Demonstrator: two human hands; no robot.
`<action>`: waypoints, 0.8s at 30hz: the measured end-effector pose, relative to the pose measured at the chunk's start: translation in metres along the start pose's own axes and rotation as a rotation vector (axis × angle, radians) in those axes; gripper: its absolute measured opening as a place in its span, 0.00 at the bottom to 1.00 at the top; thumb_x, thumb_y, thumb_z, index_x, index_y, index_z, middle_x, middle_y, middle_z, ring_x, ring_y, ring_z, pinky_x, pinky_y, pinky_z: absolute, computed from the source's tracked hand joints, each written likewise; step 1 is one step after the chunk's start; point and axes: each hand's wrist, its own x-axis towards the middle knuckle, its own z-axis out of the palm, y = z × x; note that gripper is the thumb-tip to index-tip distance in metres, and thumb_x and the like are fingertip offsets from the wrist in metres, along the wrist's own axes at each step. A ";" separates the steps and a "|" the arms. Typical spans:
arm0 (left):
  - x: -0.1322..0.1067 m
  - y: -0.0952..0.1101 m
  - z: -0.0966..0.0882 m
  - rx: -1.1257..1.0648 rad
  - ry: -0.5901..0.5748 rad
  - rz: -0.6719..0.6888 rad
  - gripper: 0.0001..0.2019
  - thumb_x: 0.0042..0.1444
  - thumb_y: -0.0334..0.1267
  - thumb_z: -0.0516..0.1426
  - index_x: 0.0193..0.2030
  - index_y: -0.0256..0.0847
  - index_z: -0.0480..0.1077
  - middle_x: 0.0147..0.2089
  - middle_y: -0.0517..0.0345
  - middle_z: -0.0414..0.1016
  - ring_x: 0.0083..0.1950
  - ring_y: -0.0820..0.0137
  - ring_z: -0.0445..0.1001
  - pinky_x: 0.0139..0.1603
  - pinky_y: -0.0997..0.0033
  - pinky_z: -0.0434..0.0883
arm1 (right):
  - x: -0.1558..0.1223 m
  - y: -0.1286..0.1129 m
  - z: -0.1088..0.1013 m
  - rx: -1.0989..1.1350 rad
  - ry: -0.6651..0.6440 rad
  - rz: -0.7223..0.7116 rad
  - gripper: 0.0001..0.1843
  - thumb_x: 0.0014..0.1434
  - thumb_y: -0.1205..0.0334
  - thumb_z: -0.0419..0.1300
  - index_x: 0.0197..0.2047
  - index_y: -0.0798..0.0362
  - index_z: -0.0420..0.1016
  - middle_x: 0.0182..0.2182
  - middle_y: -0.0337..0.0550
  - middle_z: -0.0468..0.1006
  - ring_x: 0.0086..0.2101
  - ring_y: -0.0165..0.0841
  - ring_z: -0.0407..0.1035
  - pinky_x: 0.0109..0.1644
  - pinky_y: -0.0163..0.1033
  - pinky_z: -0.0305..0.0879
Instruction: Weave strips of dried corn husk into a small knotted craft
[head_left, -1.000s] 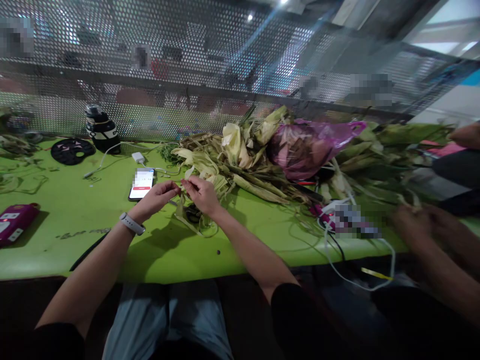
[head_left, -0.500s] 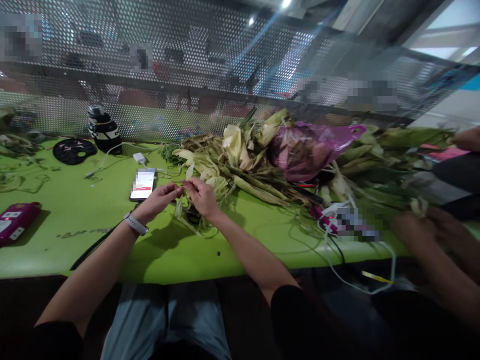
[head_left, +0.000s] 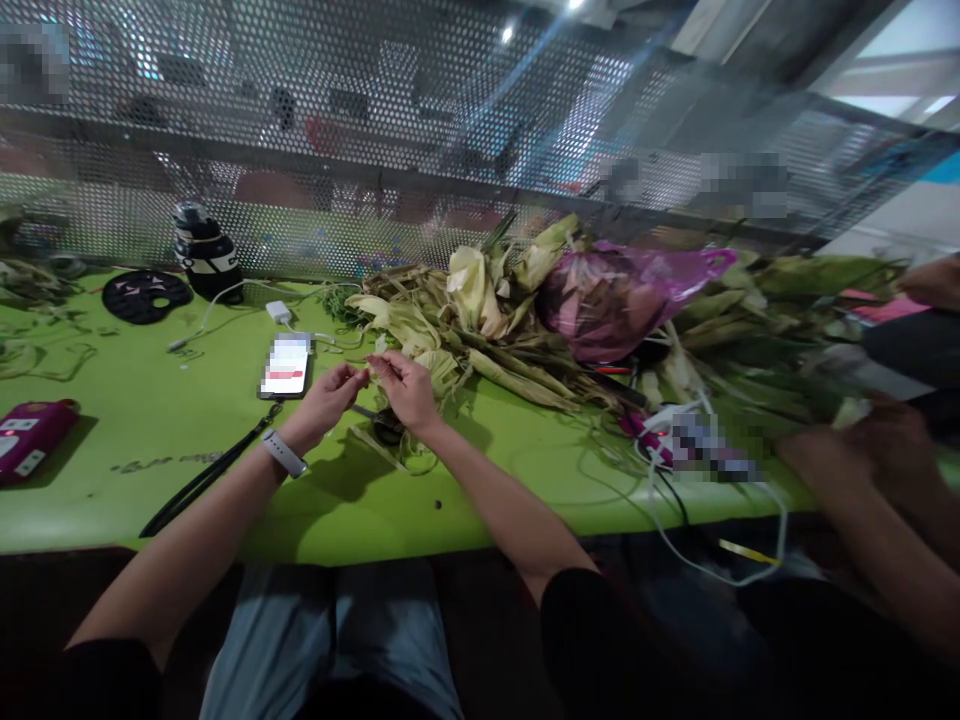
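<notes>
Head view: left hand, right hand both pinched closed, contents unclear, near corn husks

With the left grip and right grip above the tabletop as the dial's centre, the phone lies at nine o'clock, the bottle beyond it at ten. The heap of husks sits at two, the plastic bag farther toward three; the mesh panel stands behind at twelve.
</notes>
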 end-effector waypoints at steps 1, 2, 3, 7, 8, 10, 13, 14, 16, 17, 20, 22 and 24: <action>-0.001 0.002 -0.001 0.012 -0.036 -0.003 0.15 0.56 0.49 0.58 0.32 0.38 0.64 0.21 0.69 0.55 0.20 0.80 0.52 0.20 0.77 0.50 | 0.002 -0.001 -0.002 0.062 -0.002 0.036 0.23 0.58 0.41 0.55 0.30 0.53 0.73 0.24 0.37 0.68 0.26 0.27 0.60 0.32 0.32 0.57; -0.003 0.005 -0.002 0.020 -0.064 -0.001 0.16 0.56 0.50 0.58 0.31 0.38 0.64 0.21 0.69 0.55 0.21 0.80 0.51 0.21 0.77 0.50 | 0.004 -0.002 -0.003 0.121 -0.006 0.069 0.23 0.57 0.41 0.57 0.29 0.54 0.73 0.23 0.37 0.68 0.26 0.27 0.60 0.31 0.32 0.57; -0.004 0.006 -0.003 0.026 -0.089 0.005 0.16 0.56 0.50 0.58 0.31 0.38 0.64 0.21 0.69 0.55 0.21 0.80 0.51 0.21 0.77 0.50 | 0.006 -0.002 -0.004 0.174 -0.008 0.102 0.23 0.55 0.40 0.58 0.29 0.55 0.74 0.24 0.37 0.68 0.26 0.26 0.60 0.30 0.31 0.57; -0.007 0.009 -0.006 0.036 -0.198 0.012 0.16 0.58 0.51 0.56 0.32 0.38 0.64 0.21 0.68 0.54 0.21 0.80 0.50 0.21 0.77 0.49 | 0.015 0.001 -0.009 0.322 0.030 0.249 0.23 0.49 0.42 0.63 0.33 0.56 0.76 0.21 0.35 0.66 0.23 0.24 0.57 0.25 0.31 0.53; -0.007 0.009 -0.007 0.040 -0.229 0.004 0.16 0.58 0.51 0.56 0.32 0.38 0.64 0.21 0.68 0.54 0.21 0.80 0.50 0.21 0.77 0.49 | 0.017 0.002 -0.010 0.346 0.036 0.276 0.23 0.48 0.43 0.64 0.34 0.57 0.76 0.21 0.34 0.66 0.22 0.24 0.57 0.25 0.31 0.52; -0.008 0.010 -0.008 0.047 -0.272 -0.008 0.16 0.58 0.51 0.56 0.33 0.38 0.65 0.21 0.68 0.55 0.21 0.80 0.49 0.21 0.77 0.48 | 0.019 0.004 -0.012 0.380 0.034 0.296 0.23 0.47 0.44 0.66 0.35 0.57 0.77 0.20 0.34 0.66 0.22 0.24 0.58 0.25 0.31 0.53; -0.007 0.013 -0.010 0.068 -0.260 -0.024 0.16 0.57 0.50 0.57 0.39 0.38 0.67 0.21 0.69 0.54 0.20 0.80 0.49 0.20 0.78 0.47 | 0.020 0.004 -0.012 0.400 0.029 0.271 0.22 0.46 0.46 0.67 0.34 0.57 0.78 0.23 0.37 0.70 0.25 0.25 0.61 0.27 0.31 0.56; -0.007 0.013 -0.011 0.075 -0.252 -0.031 0.16 0.57 0.50 0.58 0.42 0.38 0.67 0.21 0.69 0.54 0.20 0.80 0.49 0.19 0.78 0.47 | 0.020 0.003 -0.012 0.398 0.030 0.270 0.21 0.46 0.46 0.67 0.34 0.57 0.78 0.23 0.38 0.71 0.25 0.25 0.62 0.27 0.31 0.57; -0.006 0.012 -0.012 0.080 -0.258 -0.048 0.19 0.56 0.50 0.58 0.47 0.38 0.69 0.21 0.69 0.53 0.20 0.80 0.49 0.19 0.78 0.46 | 0.019 0.003 -0.012 0.378 0.038 0.283 0.22 0.46 0.45 0.66 0.35 0.57 0.79 0.24 0.38 0.72 0.26 0.26 0.63 0.28 0.32 0.58; -0.005 0.011 -0.012 0.077 -0.271 -0.056 0.20 0.55 0.50 0.59 0.48 0.38 0.70 0.21 0.69 0.54 0.20 0.80 0.49 0.19 0.78 0.46 | 0.019 0.003 -0.012 0.365 0.048 0.290 0.22 0.47 0.45 0.65 0.35 0.57 0.79 0.24 0.39 0.72 0.26 0.27 0.63 0.29 0.32 0.59; -0.002 0.007 -0.014 0.059 -0.295 -0.072 0.20 0.54 0.51 0.60 0.46 0.38 0.73 0.20 0.68 0.55 0.19 0.80 0.50 0.18 0.78 0.46 | 0.020 0.004 -0.012 0.351 0.085 0.247 0.21 0.48 0.46 0.65 0.34 0.56 0.79 0.26 0.40 0.75 0.29 0.28 0.65 0.33 0.34 0.63; -0.001 0.005 -0.014 0.045 -0.281 -0.067 0.19 0.53 0.50 0.60 0.44 0.38 0.74 0.20 0.67 0.57 0.19 0.80 0.51 0.19 0.77 0.47 | 0.020 0.005 -0.012 0.362 0.087 0.194 0.19 0.48 0.47 0.65 0.33 0.55 0.78 0.29 0.40 0.76 0.30 0.27 0.66 0.35 0.34 0.64; -0.001 0.006 -0.014 0.032 -0.249 -0.045 0.17 0.53 0.49 0.61 0.42 0.38 0.75 0.21 0.65 0.61 0.20 0.80 0.52 0.19 0.77 0.49 | 0.020 0.004 -0.012 0.360 0.060 0.184 0.19 0.48 0.46 0.65 0.32 0.55 0.78 0.27 0.39 0.75 0.27 0.26 0.64 0.33 0.32 0.63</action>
